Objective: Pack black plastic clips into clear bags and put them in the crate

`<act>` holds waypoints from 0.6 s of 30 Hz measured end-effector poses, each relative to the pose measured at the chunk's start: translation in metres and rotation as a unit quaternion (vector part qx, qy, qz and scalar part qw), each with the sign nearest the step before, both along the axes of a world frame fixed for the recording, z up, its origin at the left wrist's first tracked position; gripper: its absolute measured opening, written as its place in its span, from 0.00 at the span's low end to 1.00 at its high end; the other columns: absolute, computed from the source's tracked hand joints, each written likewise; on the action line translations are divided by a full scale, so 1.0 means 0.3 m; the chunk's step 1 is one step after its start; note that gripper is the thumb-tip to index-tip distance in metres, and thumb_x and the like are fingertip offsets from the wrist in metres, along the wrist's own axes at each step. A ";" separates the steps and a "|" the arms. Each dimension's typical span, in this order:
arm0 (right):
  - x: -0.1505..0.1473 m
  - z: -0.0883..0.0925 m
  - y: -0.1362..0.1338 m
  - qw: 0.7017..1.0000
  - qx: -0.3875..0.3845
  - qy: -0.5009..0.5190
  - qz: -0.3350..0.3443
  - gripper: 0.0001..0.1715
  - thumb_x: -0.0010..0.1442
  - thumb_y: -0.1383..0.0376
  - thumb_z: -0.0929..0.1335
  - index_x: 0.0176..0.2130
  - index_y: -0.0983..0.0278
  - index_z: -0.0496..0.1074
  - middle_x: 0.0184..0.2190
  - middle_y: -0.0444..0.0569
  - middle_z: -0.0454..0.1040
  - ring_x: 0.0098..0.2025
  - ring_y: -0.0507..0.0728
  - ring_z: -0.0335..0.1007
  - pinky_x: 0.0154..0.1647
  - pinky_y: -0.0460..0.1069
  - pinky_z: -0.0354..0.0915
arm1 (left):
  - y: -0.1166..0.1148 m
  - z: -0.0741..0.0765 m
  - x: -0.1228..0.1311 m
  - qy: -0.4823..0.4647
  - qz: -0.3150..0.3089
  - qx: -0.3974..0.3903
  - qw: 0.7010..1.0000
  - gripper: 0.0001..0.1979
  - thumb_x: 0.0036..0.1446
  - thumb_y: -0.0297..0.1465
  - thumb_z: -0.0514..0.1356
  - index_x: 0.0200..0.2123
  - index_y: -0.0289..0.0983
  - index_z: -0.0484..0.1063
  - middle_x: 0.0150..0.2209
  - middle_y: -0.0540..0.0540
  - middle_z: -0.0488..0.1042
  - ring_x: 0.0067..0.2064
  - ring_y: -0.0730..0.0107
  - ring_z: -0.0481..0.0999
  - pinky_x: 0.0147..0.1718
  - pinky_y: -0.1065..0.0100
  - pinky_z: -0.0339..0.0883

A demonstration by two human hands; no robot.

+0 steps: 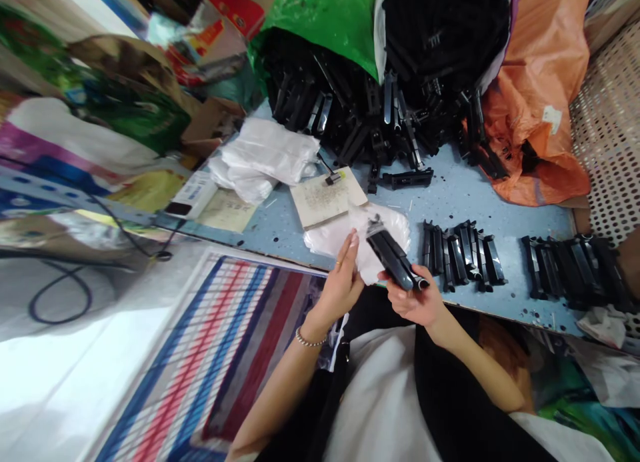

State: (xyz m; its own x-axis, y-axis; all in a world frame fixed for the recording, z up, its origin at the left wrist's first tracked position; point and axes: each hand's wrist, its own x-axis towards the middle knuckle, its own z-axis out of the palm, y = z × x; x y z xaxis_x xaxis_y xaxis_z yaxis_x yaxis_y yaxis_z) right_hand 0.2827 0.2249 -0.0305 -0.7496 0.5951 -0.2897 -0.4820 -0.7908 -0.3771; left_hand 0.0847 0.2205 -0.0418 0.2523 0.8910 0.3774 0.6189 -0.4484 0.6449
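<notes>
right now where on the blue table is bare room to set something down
The widest patch of blue table lies between the spilled black parts, orange bag and left row of parts, specks aside. A narrower strip separates that row from the right row. Crowded: the back, the paper pad, the white plastic near the held piece.

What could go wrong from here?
The glossy black elongated pieces might slip: the right hand grips only their lower end, and the open left hand isn't supporting them.

The far-right row of slim black pieces could get knocked off, lying near the front edge of the speckled blue table.
</notes>
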 end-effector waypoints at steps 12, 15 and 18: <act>0.032 0.067 -0.029 0.761 0.476 -0.439 0.041 0.36 0.58 0.53 0.71 0.60 0.65 0.64 0.51 0.57 0.70 0.51 0.60 0.69 0.52 0.55 0.67 | -0.081 0.088 0.019 0.016 -0.153 -0.017 0.988 0.35 0.63 0.25 0.54 0.72 0.42 0.46 0.63 0.36 0.64 0.63 0.58 0.67 0.59 0.59 0.69; 0.109 0.095 -0.008 0.732 0.509 -0.442 0.101 0.34 0.64 0.52 0.68 0.63 0.63 0.63 0.52 0.56 0.72 0.46 0.59 0.72 0.46 0.54 0.70 | -0.157 0.136 -0.151 0.021 -0.088 -0.101 0.991 0.27 0.64 0.32 0.57 0.65 0.50 0.61 0.55 0.45 0.74 0.54 0.61 0.76 0.55 0.61 0.72; 0.173 0.053 0.037 0.493 0.508 -0.705 0.025 0.39 0.63 0.51 0.68 0.64 0.72 0.63 0.61 0.68 0.63 0.57 0.72 0.64 0.55 0.67 0.64 | -0.240 0.049 -0.304 0.061 -0.036 -0.245 0.967 0.19 0.60 0.38 0.59 0.55 0.50 0.73 0.49 0.46 0.78 0.47 0.55 0.80 0.46 0.55 0.75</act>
